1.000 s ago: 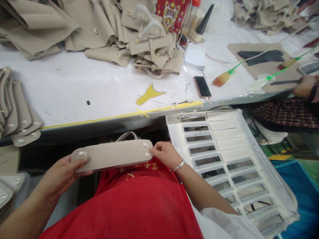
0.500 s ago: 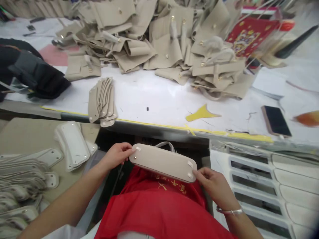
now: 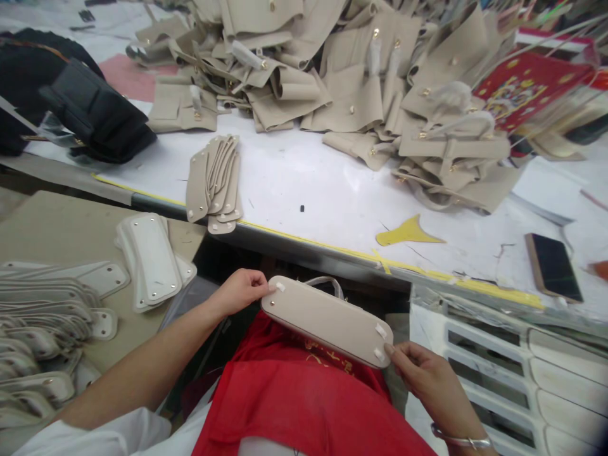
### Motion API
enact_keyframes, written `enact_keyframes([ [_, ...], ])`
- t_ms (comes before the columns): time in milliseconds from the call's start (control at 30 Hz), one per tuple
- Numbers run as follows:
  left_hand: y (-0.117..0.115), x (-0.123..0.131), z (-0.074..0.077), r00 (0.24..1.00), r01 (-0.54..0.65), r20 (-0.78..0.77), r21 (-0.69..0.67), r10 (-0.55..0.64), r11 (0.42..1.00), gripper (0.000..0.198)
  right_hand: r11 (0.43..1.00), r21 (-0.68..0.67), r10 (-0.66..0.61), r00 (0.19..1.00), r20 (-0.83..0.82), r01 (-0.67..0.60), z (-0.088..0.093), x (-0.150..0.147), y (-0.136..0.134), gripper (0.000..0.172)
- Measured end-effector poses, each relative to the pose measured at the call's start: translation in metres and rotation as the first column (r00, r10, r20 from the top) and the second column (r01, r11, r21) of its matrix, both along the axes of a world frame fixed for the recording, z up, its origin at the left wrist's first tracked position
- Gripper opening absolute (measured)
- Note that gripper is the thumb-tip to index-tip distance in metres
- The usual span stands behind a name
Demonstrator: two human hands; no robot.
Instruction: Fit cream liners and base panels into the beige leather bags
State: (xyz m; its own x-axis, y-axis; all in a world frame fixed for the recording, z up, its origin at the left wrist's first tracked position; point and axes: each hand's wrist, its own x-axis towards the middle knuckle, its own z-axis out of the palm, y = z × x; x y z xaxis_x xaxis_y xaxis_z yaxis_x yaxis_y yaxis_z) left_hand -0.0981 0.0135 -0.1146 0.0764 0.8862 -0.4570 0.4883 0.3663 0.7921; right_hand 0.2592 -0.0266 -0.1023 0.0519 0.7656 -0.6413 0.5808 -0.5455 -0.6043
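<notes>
A beige handbag rests over my lap with its long oval base facing up. White tabs cover studs near the base's ends, and one bare metal stud shows at the left. My left hand pinches the left end of the base. At the right end, my right hand grips the edge between thumb and fingers. Part of a wrapped handle sticks out behind the bag. The bag's body is mostly hidden below the base.
Beige bag pieces are heaped on the white table. Beige base panels lie at its edge, a phone at the right. White panels sit on the left board. A slotted white rack stands right.
The view has shifted, so the table things appear further right. Both hands keep hold of the bag, which has hardly moved against my lap.
</notes>
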Motion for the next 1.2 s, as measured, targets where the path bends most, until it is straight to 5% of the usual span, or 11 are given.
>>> enact_keyframes([
  [333, 0.007, -0.003, 0.004, 0.973, 0.141, -0.186, 0.011, -0.136, 0.99, 0.035, 1.0, -0.022, -0.022, 1.0, -0.018, 0.022, 0.006, -0.006, 0.003, 0.041],
  [500, 0.01, -0.004, 0.021, 0.761, 0.409, -0.586, 0.098, -0.28, 0.907, 0.038, 0.999, 0.045, -0.017, 1.0, -0.019, 0.018, 0.01, -0.006, -0.001, 0.037],
  [600, 0.011, 0.02, 0.027, 0.679, 0.597, -0.682, 0.297, -0.272, 0.745, 0.047, 0.991, 0.132, 0.014, 1.0, -0.007, -0.013, 0.006, -0.002, -0.003, 0.033],
  [700, 0.007, 0.073, 0.023, 0.654, 0.746, -0.616, 0.429, -0.439, 0.51, 0.065, 0.979, 0.204, 0.018, 0.999, 0.03, -0.024, -0.002, 0.004, -0.006, 0.03],
  [800, -0.001, 0.135, 0.013, 0.575, 0.818, -0.574, 0.429, -0.583, 0.384, 0.082, 0.965, 0.257, 0.031, 0.998, 0.056, -0.044, -0.006, 0.008, -0.009, 0.028],
  [933, -0.004, 0.183, 0.001, 0.515, 0.857, -0.573, 0.36, -0.637, 0.369, 0.082, 0.953, 0.295, 0.053, 0.997, 0.048, -0.065, -0.01, 0.012, -0.012, 0.026],
  [1200, -0.007, 0.189, -0.001, 0.544, 0.839, -0.586, 0.377, -0.601, 0.392, 0.072, 0.943, 0.323, 0.079, 0.997, 0.016, -0.08, -0.015, 0.02, -0.015, 0.023],
])
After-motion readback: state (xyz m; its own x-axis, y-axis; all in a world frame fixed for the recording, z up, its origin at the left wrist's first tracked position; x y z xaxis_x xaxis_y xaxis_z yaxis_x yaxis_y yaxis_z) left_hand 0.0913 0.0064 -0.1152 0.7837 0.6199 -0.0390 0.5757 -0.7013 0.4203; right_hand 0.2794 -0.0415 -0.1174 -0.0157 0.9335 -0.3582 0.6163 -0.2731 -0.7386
